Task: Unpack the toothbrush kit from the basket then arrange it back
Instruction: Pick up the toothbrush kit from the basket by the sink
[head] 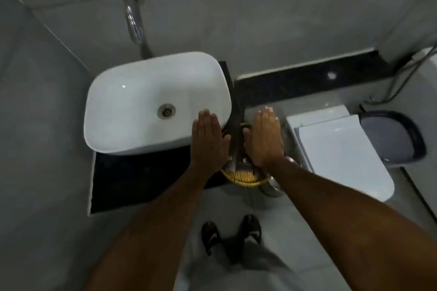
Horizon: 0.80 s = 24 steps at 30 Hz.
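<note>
Head view: I am holding both my hands flat, palms down, over a round woven yellow basket.

My left hand is hovering with its fingers straight and together, released, grasping nothing, partly over the rim of the white rounded-rectangle ceramic basin. My right hand is spreading the same way, fingers loose and empty, just beside the left. The basket is sitting under and between my wrists at the right end of the black polished stone counter; something dark is lying in it, too blurred to name. A white closed toilet lid is showing to the right.
</note>
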Each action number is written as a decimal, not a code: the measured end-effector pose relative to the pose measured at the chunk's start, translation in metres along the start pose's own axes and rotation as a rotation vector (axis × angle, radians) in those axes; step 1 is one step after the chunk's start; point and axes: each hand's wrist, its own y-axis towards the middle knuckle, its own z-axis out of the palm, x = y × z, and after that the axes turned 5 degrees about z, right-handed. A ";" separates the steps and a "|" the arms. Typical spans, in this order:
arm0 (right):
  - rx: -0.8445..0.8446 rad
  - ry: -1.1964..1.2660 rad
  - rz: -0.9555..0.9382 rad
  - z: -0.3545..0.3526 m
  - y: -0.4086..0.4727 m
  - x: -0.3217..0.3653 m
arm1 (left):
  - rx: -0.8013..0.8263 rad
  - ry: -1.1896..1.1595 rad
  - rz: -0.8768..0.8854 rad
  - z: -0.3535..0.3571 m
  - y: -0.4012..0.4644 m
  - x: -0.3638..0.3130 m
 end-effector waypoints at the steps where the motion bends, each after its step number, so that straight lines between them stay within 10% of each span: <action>1: 0.012 0.002 0.034 0.006 -0.008 -0.004 | 0.035 0.007 -0.023 0.005 -0.003 -0.002; 13: 0.188 0.300 0.497 0.023 -0.022 -0.009 | 0.087 -0.005 -0.016 0.003 -0.003 -0.001; 24: -0.240 0.378 0.032 -0.140 0.061 0.118 | -0.189 -0.112 0.183 -0.218 0.184 0.041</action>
